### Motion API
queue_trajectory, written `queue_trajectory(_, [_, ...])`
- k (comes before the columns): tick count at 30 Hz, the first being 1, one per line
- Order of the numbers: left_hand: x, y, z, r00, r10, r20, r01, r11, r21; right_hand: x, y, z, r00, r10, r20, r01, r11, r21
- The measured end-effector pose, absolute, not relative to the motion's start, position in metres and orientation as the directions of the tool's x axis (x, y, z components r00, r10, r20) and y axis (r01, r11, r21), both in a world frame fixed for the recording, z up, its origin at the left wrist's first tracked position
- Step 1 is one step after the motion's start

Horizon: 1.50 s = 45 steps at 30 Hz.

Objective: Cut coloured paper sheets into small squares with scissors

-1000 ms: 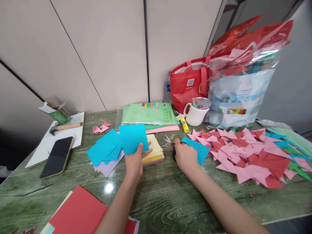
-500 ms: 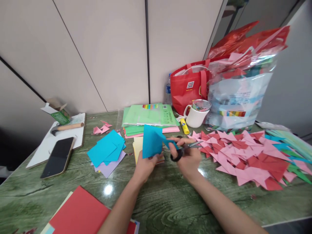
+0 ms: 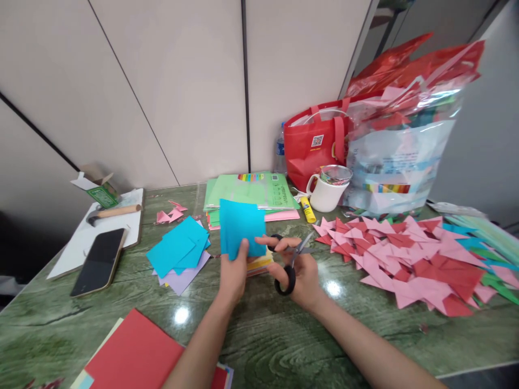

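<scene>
My left hand [image 3: 235, 273] grips a blue sheet of paper [image 3: 242, 227] by its lower edge, thumb on the near face, and holds it upright above the table. My right hand [image 3: 302, 270] holds a pair of scissors [image 3: 290, 270] by the black handles, blades turned away to the right and slightly apart. Its outstretched fingers are close to the sheet's right edge; whether they touch it I cannot tell. Behind the sheet, a stack of yellowish paper [image 3: 261, 263] is partly hidden. Left of it lie more blue sheets [image 3: 178, 248] over a lilac sheet [image 3: 182, 280].
Folded pink and red paper pieces [image 3: 409, 254] spread over the right side. At the back are green paper packs [image 3: 251, 190], a glue stick [image 3: 307, 209], a white mug [image 3: 326, 192] and a red bag [image 3: 310, 143]. A phone [image 3: 99, 262], a hammer [image 3: 115, 212] and red paper [image 3: 133, 351] lie left.
The blue paper has moved left and now shows a wider face. The bent strip at its right side no longer shows. My right hand has shifted slightly left, and the scissors have turned.
</scene>
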<state>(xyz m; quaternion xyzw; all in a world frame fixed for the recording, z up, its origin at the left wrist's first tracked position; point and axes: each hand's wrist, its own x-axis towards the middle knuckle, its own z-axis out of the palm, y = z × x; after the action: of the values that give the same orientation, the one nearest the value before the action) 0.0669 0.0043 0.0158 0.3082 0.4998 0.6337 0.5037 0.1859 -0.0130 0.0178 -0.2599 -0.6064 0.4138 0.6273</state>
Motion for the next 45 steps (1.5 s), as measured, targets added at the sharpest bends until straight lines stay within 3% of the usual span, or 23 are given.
queue_trajectory(2, [0.058,0.013,0.021,-0.525,0.841,-0.133,-0.415,-0.117,0.902,0.186,-0.012,0.016,0.038,0.841,0.54,-0.097,0.541,-0.836])
queue_trajectory(4, [0.044,0.022,0.027,-0.642,0.746,-0.177,-0.489,-0.221,0.844,0.187,-0.009,0.013,0.089,0.846,0.525,0.054,0.523,-0.851])
queue_trajectory(7, [0.02,0.032,0.034,-0.771,0.607,-0.191,-0.472,-0.343,0.812,0.189,-0.004,0.007,-0.019,0.831,0.556,0.273,0.54,-0.796])
queue_trajectory(11, [0.003,0.034,0.034,-0.742,0.638,-0.206,-0.499,-0.319,0.806,0.188,0.0,-0.003,-0.3,0.737,0.606,0.452,0.669,-0.59])
queue_trajectory(15, [0.004,0.031,0.031,-0.612,0.761,-0.215,-0.537,-0.201,0.819,0.187,0.001,-0.01,-0.414,0.751,0.514,0.548,0.657,-0.518])
queue_trajectory(19, [0.012,0.03,0.026,-0.527,0.811,-0.253,-0.518,-0.071,0.852,0.187,0.002,-0.011,-0.292,0.83,0.475,0.591,0.547,-0.593])
queue_trajectory(24, [0.017,0.03,0.022,-0.545,0.808,-0.224,-0.441,-0.049,0.896,0.187,0.002,-0.012,-0.186,0.894,0.408,0.618,0.429,-0.659])
queue_trajectory(36, [0.021,0.027,0.027,-0.512,0.842,-0.171,-0.411,-0.066,0.909,0.187,0.002,-0.014,-0.178,0.894,0.411,0.632,0.424,-0.649])
queue_trajectory(41, [0.026,0.023,0.028,-0.392,0.907,-0.152,-0.366,-0.002,0.931,0.186,0.002,-0.013,-0.186,0.895,0.406,0.612,0.428,-0.665])
queue_trajectory(45, [0.029,0.019,0.024,-0.195,0.965,-0.174,-0.28,0.115,0.953,0.186,0.001,-0.011,-0.174,0.887,0.427,0.578,0.443,-0.685])
